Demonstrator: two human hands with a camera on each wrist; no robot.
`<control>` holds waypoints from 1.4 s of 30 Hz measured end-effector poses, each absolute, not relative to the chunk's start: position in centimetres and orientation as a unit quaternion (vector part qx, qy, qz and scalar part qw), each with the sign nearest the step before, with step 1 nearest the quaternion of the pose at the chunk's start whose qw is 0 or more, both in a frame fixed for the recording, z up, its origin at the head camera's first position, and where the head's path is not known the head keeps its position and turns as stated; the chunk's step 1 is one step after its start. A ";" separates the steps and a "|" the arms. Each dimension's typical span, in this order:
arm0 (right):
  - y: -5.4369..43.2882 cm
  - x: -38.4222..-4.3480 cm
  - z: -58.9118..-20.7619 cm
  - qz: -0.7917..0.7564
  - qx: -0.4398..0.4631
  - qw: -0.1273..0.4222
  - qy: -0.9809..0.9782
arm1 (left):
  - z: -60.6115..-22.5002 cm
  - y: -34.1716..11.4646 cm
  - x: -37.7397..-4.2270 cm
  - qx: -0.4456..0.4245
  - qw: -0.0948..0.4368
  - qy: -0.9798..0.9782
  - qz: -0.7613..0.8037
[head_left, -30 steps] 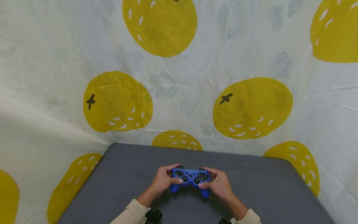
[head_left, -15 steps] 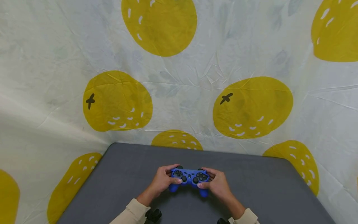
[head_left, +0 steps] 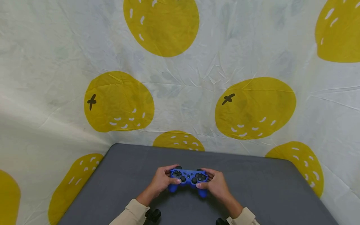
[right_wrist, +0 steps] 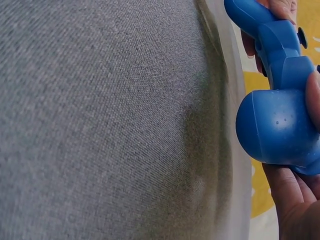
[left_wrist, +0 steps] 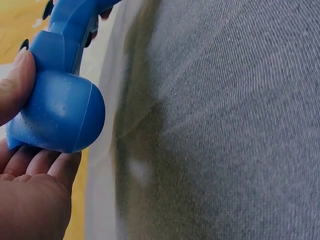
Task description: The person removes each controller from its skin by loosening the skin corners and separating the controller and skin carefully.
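Note:
A blue game controller (head_left: 187, 178) with black buttons and two black thumbsticks faces up between my hands. My left hand (head_left: 163, 179) grips its left side, the thumb on top near the left stick and the fingers behind. On the other side my right hand (head_left: 216, 183) holds it likewise, thumb beside the right stick. In the left wrist view the rounded blue grip end (left_wrist: 62, 112) sits between thumb and fingers. The right wrist view shows the other grip end (right_wrist: 275, 127), with fingers underneath. Both handles point toward me, above the grey surface.
A grey cloth-covered table (head_left: 135, 159) spreads beneath my hands. White fabric (head_left: 182, 106) printed with yellow fruit hangs behind it and at both sides. Black wrist devices (head_left: 153, 215) sit at my beige sleeves (head_left: 132, 214).
Both hands and the controller have drifted slightly to the left in the head view. The hold on the controller looks the same.

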State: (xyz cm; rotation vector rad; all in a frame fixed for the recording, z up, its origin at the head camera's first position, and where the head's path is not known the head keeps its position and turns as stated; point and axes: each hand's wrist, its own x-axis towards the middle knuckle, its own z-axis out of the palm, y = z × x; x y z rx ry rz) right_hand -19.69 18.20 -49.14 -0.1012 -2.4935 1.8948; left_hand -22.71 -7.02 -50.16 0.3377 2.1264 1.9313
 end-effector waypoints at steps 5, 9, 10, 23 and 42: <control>17.7 -19.9 -49.4 0.607 -0.034 0.008 -0.794 | -50.4 -7.3 -22.8 0.115 0.121 0.733 0.660; 17.4 -20.0 -49.5 0.608 -0.035 0.010 -0.793 | -50.6 -7.6 -23.1 0.113 0.119 0.736 0.657; 17.3 -20.0 -49.6 0.607 -0.034 0.012 -0.794 | -50.6 -7.7 -23.1 0.114 0.117 0.737 0.655; 16.0 -20.6 -49.8 0.606 -0.039 0.011 -0.795 | -50.9 -8.9 -23.7 0.113 0.114 0.746 0.646; 15.8 -21.8 -51.1 0.583 -0.037 -0.004 -0.811 | -51.9 -9.1 -24.1 0.095 0.105 0.767 0.625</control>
